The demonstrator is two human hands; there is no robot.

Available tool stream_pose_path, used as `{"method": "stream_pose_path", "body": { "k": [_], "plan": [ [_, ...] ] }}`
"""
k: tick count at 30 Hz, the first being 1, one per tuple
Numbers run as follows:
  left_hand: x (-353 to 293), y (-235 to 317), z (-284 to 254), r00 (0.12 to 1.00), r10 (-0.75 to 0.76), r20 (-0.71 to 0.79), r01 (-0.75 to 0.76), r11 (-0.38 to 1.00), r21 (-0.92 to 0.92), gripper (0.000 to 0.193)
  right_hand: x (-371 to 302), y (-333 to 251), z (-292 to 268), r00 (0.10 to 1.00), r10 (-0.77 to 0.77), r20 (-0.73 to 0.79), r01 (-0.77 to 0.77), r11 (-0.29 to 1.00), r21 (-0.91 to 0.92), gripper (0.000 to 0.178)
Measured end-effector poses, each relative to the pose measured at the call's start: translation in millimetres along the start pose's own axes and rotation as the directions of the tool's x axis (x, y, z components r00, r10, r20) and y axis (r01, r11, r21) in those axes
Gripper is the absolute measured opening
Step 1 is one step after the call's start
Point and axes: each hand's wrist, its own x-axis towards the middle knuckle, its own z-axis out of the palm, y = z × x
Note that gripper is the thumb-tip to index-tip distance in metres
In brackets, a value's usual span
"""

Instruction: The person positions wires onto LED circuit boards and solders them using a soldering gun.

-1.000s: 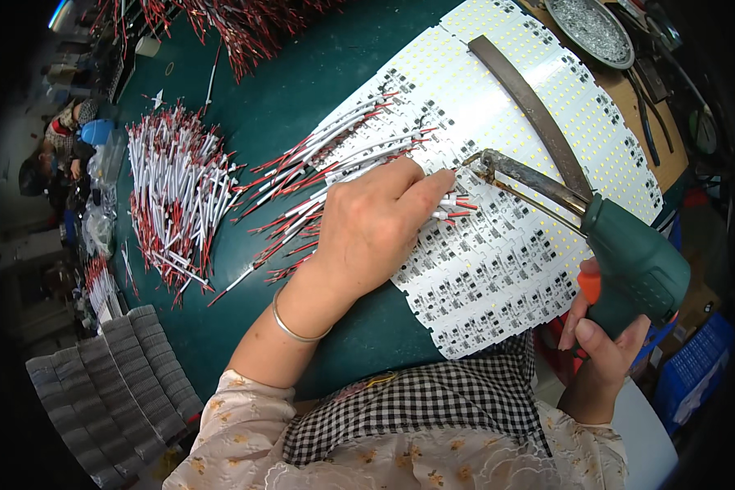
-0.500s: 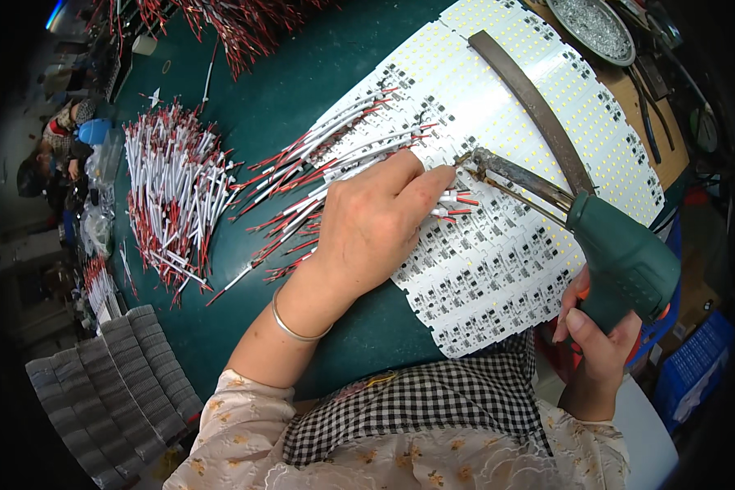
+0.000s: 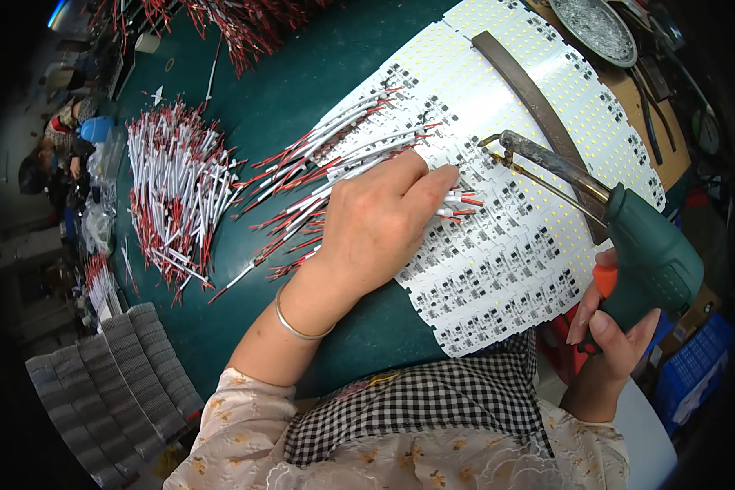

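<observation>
A fan of white LED circuit boards lies on the green table, dotted with yellow LEDs and small black parts. My left hand rests on the boards, its thumb and fingers closed on white-sleeved wires with red ends. More such wires lie in a row across the boards' left edge. From the right, my right hand grips a green soldering gun with an orange trigger. The gun's tip is in the air over the boards, a little right of my left fingertips and apart from them.
A curved dark metal bar lies across the boards. On the left is a heap of white and red wires, with a larger red bundle beyond it. A metal dish stands far right. Grey stacked strips sit lower left.
The soldering gun in my right hand has moved right and slightly down, its tip drawing away from my left fingertips. My left hand has barely shifted and still holds the wires.
</observation>
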Motion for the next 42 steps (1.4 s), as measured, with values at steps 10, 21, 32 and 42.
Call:
{"method": "stream_pose_path", "body": {
  "k": [10, 21, 32, 42],
  "plan": [
    [4.0, -10.6, 7.4, 1.000, 0.001, 0.029, 0.004, 0.985, -0.171, 0.051, -11.7, -0.7, -8.5, 0.997, -0.017, -0.081, 0.020, 0.999, 0.032, 0.069],
    [3.3, -9.4, 10.2, 0.997, 0.077, -0.022, -0.079, 0.984, -0.158, 0.050, -21.1, 1.2, -18.6, 0.976, 0.115, 0.186, -0.127, 0.990, 0.054, 0.052],
    [4.2, -1.4, 10.9, 0.993, 0.108, -0.041, -0.111, 0.990, -0.087, 0.051, -32.9, 30.1, -43.8, 0.948, -0.033, 0.316, 0.110, 0.967, -0.230, 0.059],
    [-0.5, -5.4, -9.5, 0.998, 0.058, 0.003, -0.058, 0.996, -0.065, 0.027, -11.1, 9.5, -28.9, 0.994, 0.071, 0.079, -0.074, 0.997, 0.032, 0.075]
  ]
}}
